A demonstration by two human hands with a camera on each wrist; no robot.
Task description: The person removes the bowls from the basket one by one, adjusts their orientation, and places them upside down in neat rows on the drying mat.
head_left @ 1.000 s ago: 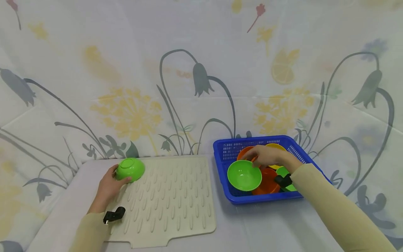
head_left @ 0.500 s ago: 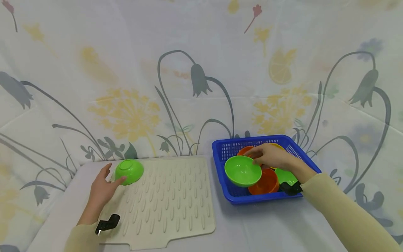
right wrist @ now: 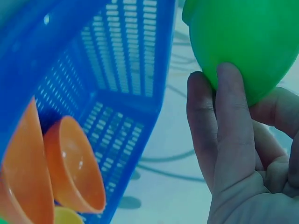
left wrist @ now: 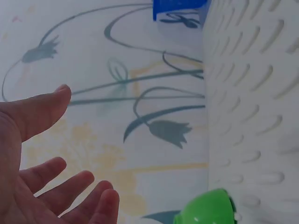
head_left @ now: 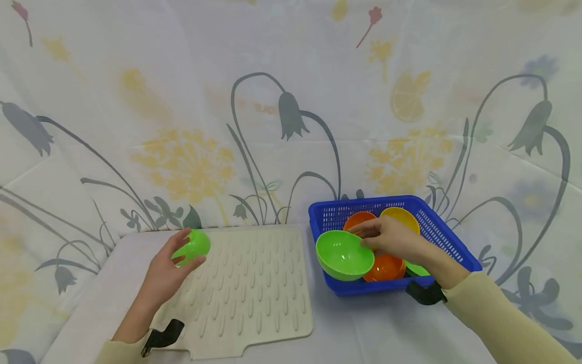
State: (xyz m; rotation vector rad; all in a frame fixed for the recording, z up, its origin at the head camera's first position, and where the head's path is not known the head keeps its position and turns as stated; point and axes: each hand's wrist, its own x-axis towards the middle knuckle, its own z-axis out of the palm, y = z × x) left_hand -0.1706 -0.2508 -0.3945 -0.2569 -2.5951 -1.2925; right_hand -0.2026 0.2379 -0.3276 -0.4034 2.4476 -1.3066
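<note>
My right hand point(head_left: 400, 240) pinches the rim of a green bowl point(head_left: 345, 255), holding it mouth up over the front left of the blue basket point(head_left: 354, 289). In the right wrist view the fingers press against the outside of this bowl point(right wrist: 247, 42). Another green bowl point(head_left: 198, 246) lies upside down at the back left of a cream ridged drying mat point(head_left: 254, 303). My left hand point(head_left: 163, 270) is held above the mat, fingers spread. It overlaps the upturned bowl in the head view, but the left wrist view shows the hand point(left wrist: 51, 186) apart from that bowl point(left wrist: 208, 210).
Inside the basket are orange bowls point(head_left: 386, 269), a yellow bowl point(head_left: 402, 217) and a green piece point(head_left: 417, 270) partly hidden by the right arm. Behind the table hangs a flower-printed cloth point(head_left: 273, 167). A white cloth point(head_left: 345, 333) covers the tabletop.
My left hand has let go of the upturned bowl and drawn back from it, its fingers spreading. The right hand has raised its green bowl and shifted it a little left.
</note>
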